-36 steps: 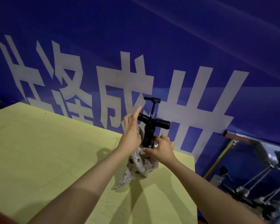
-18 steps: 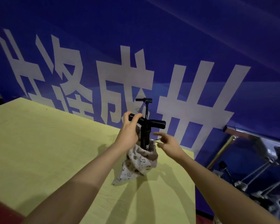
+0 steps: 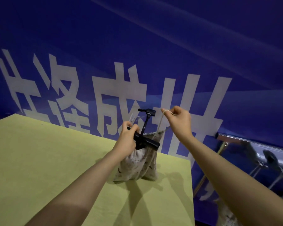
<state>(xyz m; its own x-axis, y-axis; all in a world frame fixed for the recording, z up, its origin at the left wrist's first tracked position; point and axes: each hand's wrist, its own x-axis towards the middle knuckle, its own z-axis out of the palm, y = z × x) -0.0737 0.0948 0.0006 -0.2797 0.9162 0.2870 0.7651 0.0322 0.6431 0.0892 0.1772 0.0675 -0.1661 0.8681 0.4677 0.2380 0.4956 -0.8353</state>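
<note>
Left hand (image 3: 127, 139): my fingers and thumb are curled round the left end of the thick crossbar of the black T-bar tool (image 3: 148, 143). The grip is closed, with the knuckles facing me. The tool's thin rod rises above and to the right of this hand, tilted, and ends in a short top piece. The tool's lower body goes down into the drawstring pouch (image 3: 137, 165), directly below the hand.

Right hand (image 3: 180, 121): raised, up and to the right of the left hand and well apart from it. The fingers are curled. The pale drawstring cord (image 3: 160, 123) is looped over the forefinger and pinched in the hand. From there the cord runs taut, down and to the left, to the mouth of the pouch, which is pulled up into a point on that side.

The pouch is patterned fabric. Its base rests on the yellow-green table (image 3: 39, 160), below both hands and near the far right corner.

Beyond the hands hangs a blue banner (image 3: 153, 46) with large white characters. To the right of my right forearm, below table level, stand metal stands (image 3: 260, 160), blurred.
</note>
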